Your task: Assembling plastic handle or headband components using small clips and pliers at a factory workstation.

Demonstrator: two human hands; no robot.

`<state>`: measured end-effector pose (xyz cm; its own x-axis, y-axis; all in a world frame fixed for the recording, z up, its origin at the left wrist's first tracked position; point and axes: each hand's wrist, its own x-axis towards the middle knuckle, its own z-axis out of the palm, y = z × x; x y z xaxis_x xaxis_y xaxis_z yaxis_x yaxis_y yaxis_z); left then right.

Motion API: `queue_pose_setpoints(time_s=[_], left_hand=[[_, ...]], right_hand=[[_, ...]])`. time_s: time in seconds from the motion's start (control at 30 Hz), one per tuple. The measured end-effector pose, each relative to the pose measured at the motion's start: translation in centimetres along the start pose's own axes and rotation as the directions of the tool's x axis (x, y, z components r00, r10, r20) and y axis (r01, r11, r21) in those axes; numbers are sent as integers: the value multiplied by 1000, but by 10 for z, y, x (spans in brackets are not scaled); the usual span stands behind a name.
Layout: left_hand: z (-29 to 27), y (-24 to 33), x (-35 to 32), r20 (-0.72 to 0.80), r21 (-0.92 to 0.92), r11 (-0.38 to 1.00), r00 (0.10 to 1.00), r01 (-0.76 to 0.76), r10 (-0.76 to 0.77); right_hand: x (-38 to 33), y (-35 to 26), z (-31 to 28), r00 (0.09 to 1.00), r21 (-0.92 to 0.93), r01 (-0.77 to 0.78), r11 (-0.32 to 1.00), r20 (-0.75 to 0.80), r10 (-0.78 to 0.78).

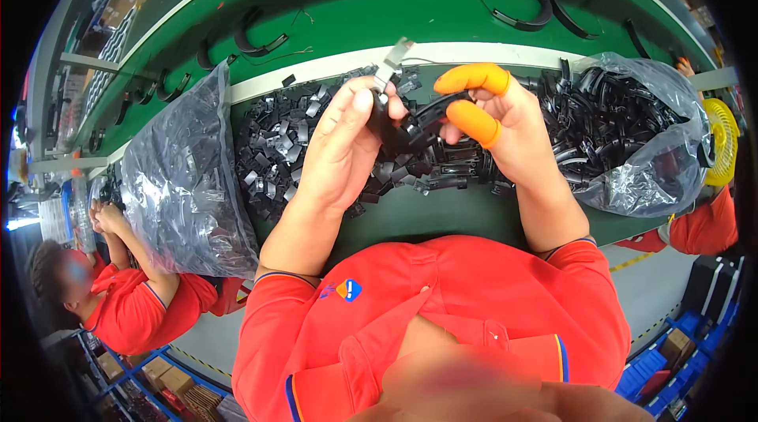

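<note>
Red shirt point(489, 284) shows below the left fingers point(361, 104), which grip a curved black part point(430, 115), a silver piece point(392, 63) jutting above them; orange-capped right fingers point(475, 76) pinch the part's other end.

The right hand point(512, 120) hides one end of the curved black part point(430, 116); the silver piece point(392, 63) above it is blurred.
</note>
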<state>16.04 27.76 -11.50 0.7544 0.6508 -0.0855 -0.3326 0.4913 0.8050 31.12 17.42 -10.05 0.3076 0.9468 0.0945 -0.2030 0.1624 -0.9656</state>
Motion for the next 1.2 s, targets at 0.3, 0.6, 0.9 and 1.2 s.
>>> queue_pose_setpoints(time_s=[0.3, 0.6, 0.9, 1.2], left_hand=[[-15, -6, 4, 132, -85, 995, 991, 47, -36], [-14, -4, 6, 184, -10, 996, 980, 85, -81], [-10, 0, 2, 160, 89, 993, 983, 74, -87], [-13, -3, 3, 193, 57, 995, 977, 76, -86]], right_hand=[[11, 10, 1, 997, 84, 67, 994, -50, -63], [7, 13, 4, 980, -83, 193, 978, -38, -197], [7, 21, 9, 976, -15, 219, 976, -6, -220], [-19, 57, -1, 993, 96, -115, 989, -20, 118]])
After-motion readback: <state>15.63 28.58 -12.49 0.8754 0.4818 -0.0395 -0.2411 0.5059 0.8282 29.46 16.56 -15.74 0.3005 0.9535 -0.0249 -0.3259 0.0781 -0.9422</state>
